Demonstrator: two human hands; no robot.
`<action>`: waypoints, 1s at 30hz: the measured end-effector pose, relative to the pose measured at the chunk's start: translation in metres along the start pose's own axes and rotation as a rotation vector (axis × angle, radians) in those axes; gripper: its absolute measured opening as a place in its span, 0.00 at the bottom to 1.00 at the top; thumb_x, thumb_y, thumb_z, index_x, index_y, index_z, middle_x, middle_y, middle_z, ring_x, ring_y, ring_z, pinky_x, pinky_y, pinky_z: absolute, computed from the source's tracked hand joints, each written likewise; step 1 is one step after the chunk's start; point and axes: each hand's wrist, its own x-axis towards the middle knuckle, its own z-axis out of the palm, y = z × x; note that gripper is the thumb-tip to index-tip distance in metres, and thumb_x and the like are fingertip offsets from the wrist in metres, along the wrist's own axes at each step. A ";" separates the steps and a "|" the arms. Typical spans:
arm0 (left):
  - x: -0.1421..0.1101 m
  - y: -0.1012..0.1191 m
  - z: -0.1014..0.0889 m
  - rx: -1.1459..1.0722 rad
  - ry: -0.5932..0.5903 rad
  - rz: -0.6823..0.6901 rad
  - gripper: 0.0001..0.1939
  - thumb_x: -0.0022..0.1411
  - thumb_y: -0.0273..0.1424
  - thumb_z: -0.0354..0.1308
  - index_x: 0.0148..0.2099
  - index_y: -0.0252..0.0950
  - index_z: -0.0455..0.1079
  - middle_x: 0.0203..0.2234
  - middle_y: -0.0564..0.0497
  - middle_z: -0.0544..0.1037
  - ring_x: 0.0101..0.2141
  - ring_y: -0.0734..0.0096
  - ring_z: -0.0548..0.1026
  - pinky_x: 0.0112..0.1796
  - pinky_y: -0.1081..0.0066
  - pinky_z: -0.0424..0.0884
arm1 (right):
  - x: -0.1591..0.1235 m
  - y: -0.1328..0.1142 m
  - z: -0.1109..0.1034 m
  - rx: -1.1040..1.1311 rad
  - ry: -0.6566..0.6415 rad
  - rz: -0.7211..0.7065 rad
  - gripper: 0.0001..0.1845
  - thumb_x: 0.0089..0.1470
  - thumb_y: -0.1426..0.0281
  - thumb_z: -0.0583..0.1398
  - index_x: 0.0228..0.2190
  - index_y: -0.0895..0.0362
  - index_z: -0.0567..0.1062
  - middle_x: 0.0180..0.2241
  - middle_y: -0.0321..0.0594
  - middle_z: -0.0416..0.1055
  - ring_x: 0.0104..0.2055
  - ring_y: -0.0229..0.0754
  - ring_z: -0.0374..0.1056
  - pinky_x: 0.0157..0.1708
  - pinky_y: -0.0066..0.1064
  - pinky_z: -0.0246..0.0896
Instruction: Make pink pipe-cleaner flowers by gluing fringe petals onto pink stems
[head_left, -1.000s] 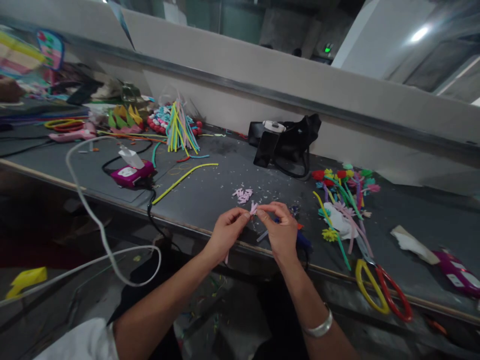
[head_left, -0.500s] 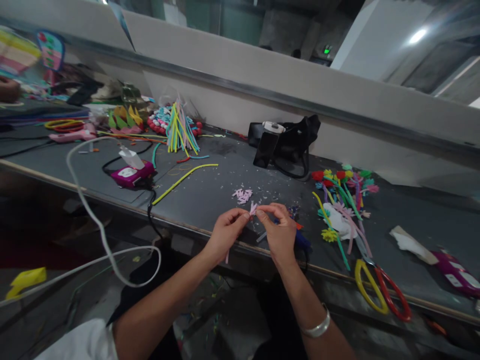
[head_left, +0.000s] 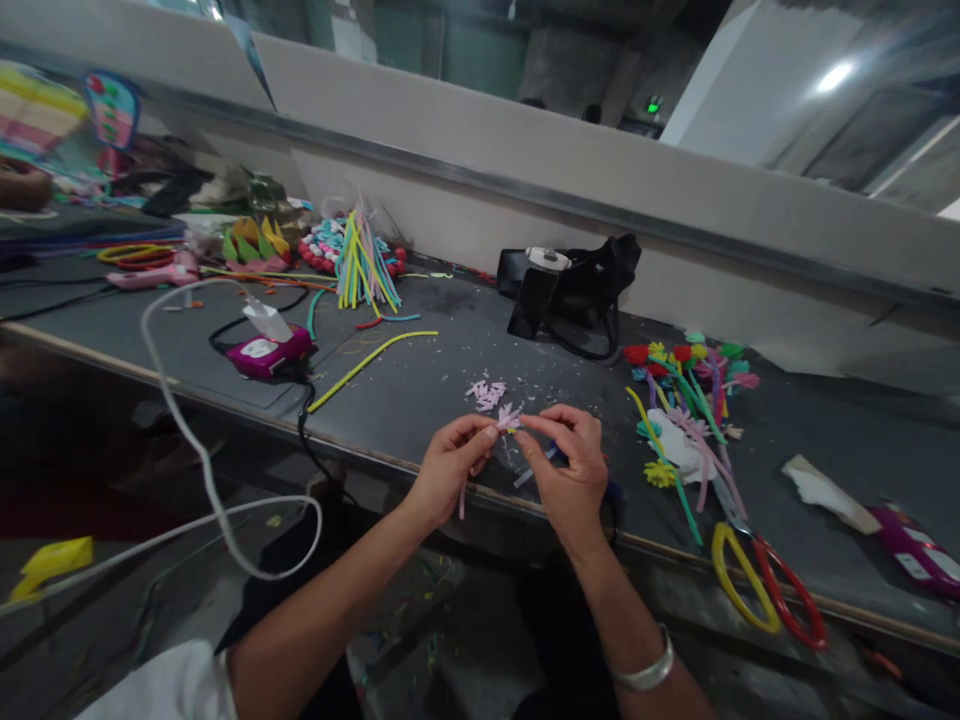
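Observation:
Over the table's front edge, a small lilac foam flower (head_left: 509, 416) with a speck of yellow at its middle is pinched in my left hand (head_left: 452, 462). Its pink stem (head_left: 462, 500) hangs below those fingers. My right hand (head_left: 568, 470) is at the flower's right side, thumb and forefinger apart; whether their tips touch the petals I cannot tell. Just behind the flower lies a small heap of cut lilac pieces (head_left: 487, 394). Partly hidden by my right hand is a blue tool with a clear stick (head_left: 523, 476), perhaps a glue gun.
Finished flowers (head_left: 697, 365) and large scissors (head_left: 742, 530) with yellow and red handles lie to the right. Further back stands a black bag (head_left: 611, 280). Leftward are a yellow strip (head_left: 367, 368), a purple box with a white cable (head_left: 262, 352), bundled strips (head_left: 365, 265) and a pink glue gun (head_left: 161, 272).
My right fingers have parted and drawn slightly away from the flower. The petals look more spread, with yellow showing at the middle. My left hand keeps its pinch.

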 end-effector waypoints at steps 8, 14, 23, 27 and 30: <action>0.000 -0.002 -0.001 0.005 -0.019 -0.009 0.13 0.54 0.39 0.65 0.36 0.34 0.75 0.19 0.58 0.62 0.20 0.82 0.57 0.22 0.76 0.50 | 0.000 0.001 0.001 -0.042 0.018 -0.056 0.05 0.56 0.65 0.62 0.35 0.49 0.80 0.38 0.40 0.68 0.44 0.44 0.64 0.46 0.38 0.61; -0.001 -0.001 -0.001 0.022 -0.021 -0.010 0.12 0.55 0.38 0.65 0.36 0.33 0.75 0.19 0.58 0.62 0.20 0.81 0.57 0.22 0.76 0.50 | 0.000 0.001 0.002 -0.049 0.017 -0.028 0.05 0.56 0.65 0.62 0.33 0.50 0.79 0.36 0.39 0.68 0.43 0.43 0.64 0.45 0.38 0.60; -0.001 0.001 -0.001 -0.050 -0.007 -0.028 0.11 0.54 0.36 0.66 0.34 0.33 0.73 0.18 0.58 0.63 0.19 0.83 0.58 0.21 0.78 0.51 | 0.000 0.002 -0.001 -0.082 0.042 -0.090 0.08 0.58 0.66 0.61 0.40 0.52 0.76 0.39 0.40 0.70 0.45 0.43 0.66 0.47 0.38 0.61; -0.001 0.009 -0.003 -0.109 0.022 -0.061 0.11 0.54 0.36 0.66 0.33 0.33 0.71 0.20 0.57 0.68 0.16 0.84 0.59 0.18 0.78 0.51 | 0.003 0.023 -0.017 -0.196 0.076 -0.126 0.10 0.59 0.68 0.59 0.43 0.55 0.73 0.39 0.42 0.72 0.44 0.44 0.67 0.48 0.40 0.62; -0.002 0.014 -0.006 -0.150 0.017 -0.103 0.11 0.55 0.36 0.64 0.33 0.33 0.70 0.20 0.55 0.70 0.14 0.85 0.58 0.16 0.78 0.47 | 0.000 0.050 -0.030 -0.364 -0.047 -0.079 0.14 0.57 0.66 0.58 0.45 0.58 0.73 0.40 0.45 0.72 0.44 0.47 0.67 0.48 0.43 0.62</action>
